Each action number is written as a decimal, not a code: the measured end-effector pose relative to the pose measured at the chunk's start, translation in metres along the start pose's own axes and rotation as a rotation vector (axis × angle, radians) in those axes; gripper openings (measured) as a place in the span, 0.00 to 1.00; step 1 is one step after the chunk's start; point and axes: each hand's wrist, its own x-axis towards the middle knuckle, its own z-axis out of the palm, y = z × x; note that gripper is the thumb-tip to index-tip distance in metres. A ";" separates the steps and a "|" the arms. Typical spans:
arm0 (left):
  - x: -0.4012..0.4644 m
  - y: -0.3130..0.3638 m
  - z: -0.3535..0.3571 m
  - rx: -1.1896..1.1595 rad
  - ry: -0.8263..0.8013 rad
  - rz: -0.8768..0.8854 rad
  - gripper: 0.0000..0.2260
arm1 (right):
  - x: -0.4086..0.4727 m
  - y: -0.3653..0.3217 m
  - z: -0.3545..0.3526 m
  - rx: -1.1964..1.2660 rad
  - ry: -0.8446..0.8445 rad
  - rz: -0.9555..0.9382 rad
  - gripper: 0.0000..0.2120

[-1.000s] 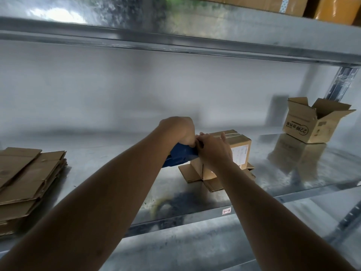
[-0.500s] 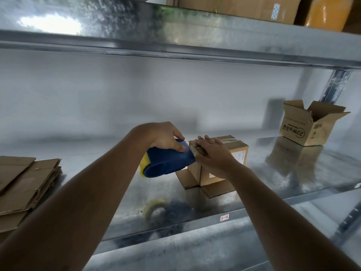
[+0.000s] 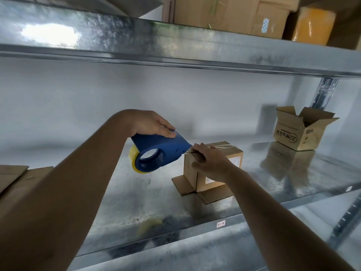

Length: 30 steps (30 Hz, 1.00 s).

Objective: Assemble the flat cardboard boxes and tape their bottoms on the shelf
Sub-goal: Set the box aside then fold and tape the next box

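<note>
On the metal shelf, a small cardboard box stands flaps-down near the front edge, taped bottom facing up. The left hand grips a blue tape dispenser whose nose meets the box's near top edge; the right hand, fingers loosely curved, presses tape over that corner. A careless pull could lift the strip or tip the light box.
</note>
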 end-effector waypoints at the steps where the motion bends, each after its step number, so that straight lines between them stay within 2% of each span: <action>1: 0.001 -0.001 -0.002 -0.009 0.001 0.000 0.20 | 0.001 0.000 0.000 0.008 0.005 0.000 0.21; 3: 0.002 -0.002 -0.005 -0.029 -0.007 0.003 0.19 | 0.002 0.002 0.001 0.031 0.012 0.004 0.20; 7: 0.004 0.001 -0.011 -0.099 0.016 0.013 0.16 | 0.004 0.003 0.000 0.119 0.006 0.036 0.25; 10: 0.003 0.003 -0.012 -0.102 -0.001 0.001 0.16 | 0.004 0.003 0.000 0.144 0.015 0.028 0.23; 12: 0.002 -0.001 -0.006 -0.093 -0.037 -0.017 0.16 | 0.003 0.002 0.001 0.123 0.014 0.008 0.22; 15: 0.004 -0.015 0.011 -0.044 -0.071 -0.043 0.16 | 0.003 0.003 0.003 0.060 0.005 -0.007 0.27; 20: 0.013 -0.024 0.037 0.048 -0.089 -0.038 0.19 | 0.005 0.003 0.003 -0.063 -0.018 -0.049 0.26; 23: 0.019 -0.025 0.047 0.062 -0.073 -0.034 0.20 | 0.008 0.007 0.004 0.013 -0.022 -0.041 0.23; 26: 0.023 -0.027 0.054 0.056 -0.068 -0.009 0.21 | 0.014 0.005 0.009 0.251 0.092 0.018 0.22; 28: 0.024 -0.027 0.055 0.051 -0.061 0.001 0.21 | 0.019 -0.003 0.014 0.223 0.209 0.090 0.20; 30: 0.024 -0.027 0.055 0.046 -0.067 -0.002 0.21 | 0.025 -0.009 0.022 0.147 0.294 0.132 0.13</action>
